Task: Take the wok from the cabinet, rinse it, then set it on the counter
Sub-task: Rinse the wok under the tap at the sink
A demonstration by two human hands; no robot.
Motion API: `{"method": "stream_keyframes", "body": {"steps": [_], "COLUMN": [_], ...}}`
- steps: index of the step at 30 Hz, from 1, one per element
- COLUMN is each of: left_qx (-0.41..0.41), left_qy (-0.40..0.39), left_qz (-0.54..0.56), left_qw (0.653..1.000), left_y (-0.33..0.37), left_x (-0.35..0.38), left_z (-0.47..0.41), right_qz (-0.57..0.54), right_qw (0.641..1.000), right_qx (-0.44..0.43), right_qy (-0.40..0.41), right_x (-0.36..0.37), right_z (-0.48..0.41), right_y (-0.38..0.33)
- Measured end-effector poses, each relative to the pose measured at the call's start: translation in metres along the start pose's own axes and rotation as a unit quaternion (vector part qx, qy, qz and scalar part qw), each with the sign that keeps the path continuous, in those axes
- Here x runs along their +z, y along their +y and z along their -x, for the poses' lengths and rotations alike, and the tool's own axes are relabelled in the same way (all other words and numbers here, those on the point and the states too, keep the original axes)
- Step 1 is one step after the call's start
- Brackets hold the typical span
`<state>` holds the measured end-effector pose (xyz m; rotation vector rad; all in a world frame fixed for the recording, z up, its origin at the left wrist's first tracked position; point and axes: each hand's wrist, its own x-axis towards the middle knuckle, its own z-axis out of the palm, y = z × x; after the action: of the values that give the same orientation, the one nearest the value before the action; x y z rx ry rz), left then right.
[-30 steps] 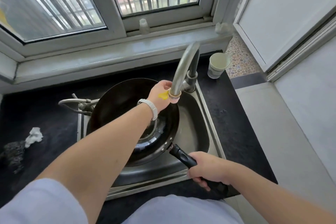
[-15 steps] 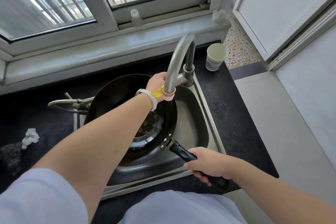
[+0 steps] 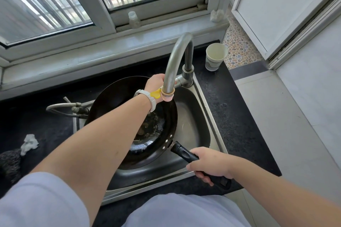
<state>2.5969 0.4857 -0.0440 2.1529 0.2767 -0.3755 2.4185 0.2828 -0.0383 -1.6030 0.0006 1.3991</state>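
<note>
Head view puts my right hand (image 3: 210, 165) at about five o'clock, fingers curled tight around the black handle (image 3: 184, 155) of the wok (image 3: 118, 101), with the handle's end sticking out below my knuckles. My left hand (image 3: 156, 84) reaches forward past the centre of the frame toward twelve o'clock and touches the steel faucet (image 3: 175, 57) just above its outlet; the spout hides the fingers, so I cannot tell how far they close on it. A pale wristband (image 3: 147, 97) sits on that wrist, and a yellow tab (image 3: 156, 94) juts from the pink collar (image 3: 167, 96) on the outlet. I see the wok lying tilted in the steel sink (image 3: 201, 129), its dark bowl under my left forearm, with wet, spotted residue near the bottom. At one o'clock from the sink a paper cup (image 3: 215, 57) stands upright on the black counter (image 3: 230, 108). At nine o'clock a crumpled white tissue (image 3: 29, 143) lies on the counter, touching a dark scouring pad (image 3: 9, 162).
</note>
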Motion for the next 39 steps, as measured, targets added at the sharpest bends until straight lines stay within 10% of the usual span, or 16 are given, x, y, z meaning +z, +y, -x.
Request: {"method": "stream_keyframes", "body": {"steps": [39], "left_qx": [0.022], "left_qy": [-0.031], "left_qz": [0.049], "left_qw": [0.998], "left_y": [0.000], "left_x": [-0.013], "left_z": [0.025], "right_qz": [0.004], "right_qw": [1.000], "right_qx": [0.016], "right_qy": [-0.007], "right_x": [-0.002], "right_z": [0.003], "right_y": [-0.004]}}
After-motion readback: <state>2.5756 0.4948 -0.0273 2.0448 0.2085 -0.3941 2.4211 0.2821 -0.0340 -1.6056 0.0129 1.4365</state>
